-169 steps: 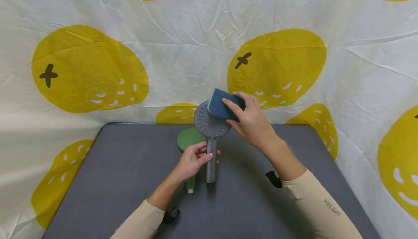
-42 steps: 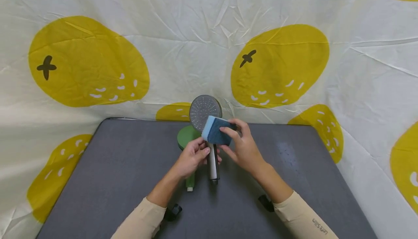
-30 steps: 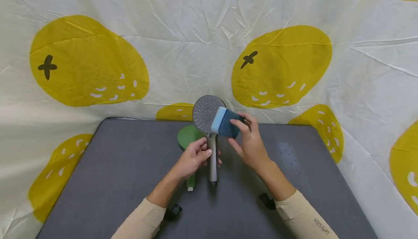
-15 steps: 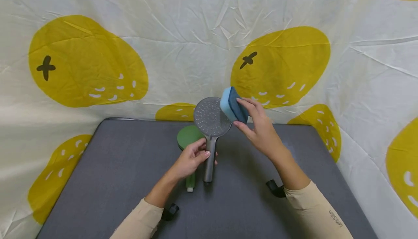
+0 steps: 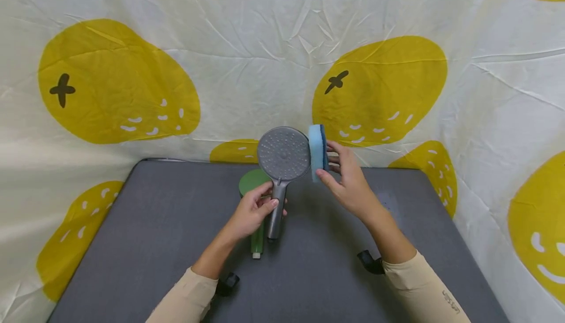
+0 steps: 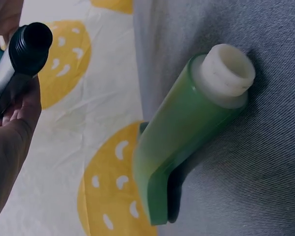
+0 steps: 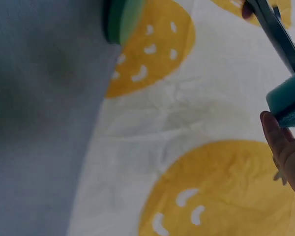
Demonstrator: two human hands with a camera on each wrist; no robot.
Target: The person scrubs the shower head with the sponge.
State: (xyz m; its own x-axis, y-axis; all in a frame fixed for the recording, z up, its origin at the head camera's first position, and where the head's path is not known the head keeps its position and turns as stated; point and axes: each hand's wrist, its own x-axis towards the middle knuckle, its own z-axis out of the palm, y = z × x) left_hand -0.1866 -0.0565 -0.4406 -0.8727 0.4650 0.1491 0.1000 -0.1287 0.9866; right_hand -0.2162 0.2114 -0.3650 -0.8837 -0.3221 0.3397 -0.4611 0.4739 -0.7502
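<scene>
While a green shower head (image 5: 252, 181) lies on the grey table (image 5: 167, 225), part-hidden behind our L hand (image 5: 253, 210), w/ fruit-print cloth (image 5: 256, 92) at the back, we hold a grey shower head (image 5: 284, 155) above the table. Its nozzle face is twd us, handle down, long axis near-vert., top tipped slightly R. Our L fingers + thumb grip its handle; our R hand (image 5: 350, 178) pinches a blue sponge (image 5: 316, 153) at its R rim, contact unclear.
</scene>
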